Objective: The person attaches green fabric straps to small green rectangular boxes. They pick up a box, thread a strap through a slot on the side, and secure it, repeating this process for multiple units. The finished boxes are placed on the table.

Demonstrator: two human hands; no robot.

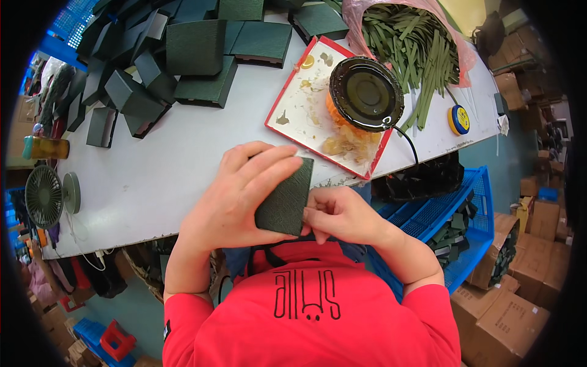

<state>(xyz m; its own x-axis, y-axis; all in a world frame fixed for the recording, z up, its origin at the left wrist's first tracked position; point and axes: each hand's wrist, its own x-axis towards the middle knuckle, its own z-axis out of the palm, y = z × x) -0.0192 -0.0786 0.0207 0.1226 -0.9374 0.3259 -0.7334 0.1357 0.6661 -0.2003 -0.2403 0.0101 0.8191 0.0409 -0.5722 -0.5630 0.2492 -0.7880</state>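
A person in a red shirt (238,324) holds a small dark green box (285,199) at the near edge of a white table (134,199). The left hand (229,192) grasps the box from the left, fingers spread over its far part and thumb along its near edge. The right hand (339,211) is at the box's right edge, its fingers curled and the tips close together; whether they pinch anything there cannot be told.

On the far left of the table, many similar green boxes (195,48) lie in a loose heap, some tilted against others. To the right of the heap, a white tray (292,101) with red edges carries a round black pot (367,92) with an orange lower part. Yellowish, glossy smears mark the tray around it, and a black cord (411,144) runs from the pot toward the near side. Beyond the pot on the right, flat green strips (422,55) spill from a pink plastic bag (460,43). A round blue and yellow case (458,120) sits near the table's right end.

At the left end stand a green fan (44,196) and a yellowish jar (49,148). Below the table on the right, a blue crate (484,211) holds green pieces.
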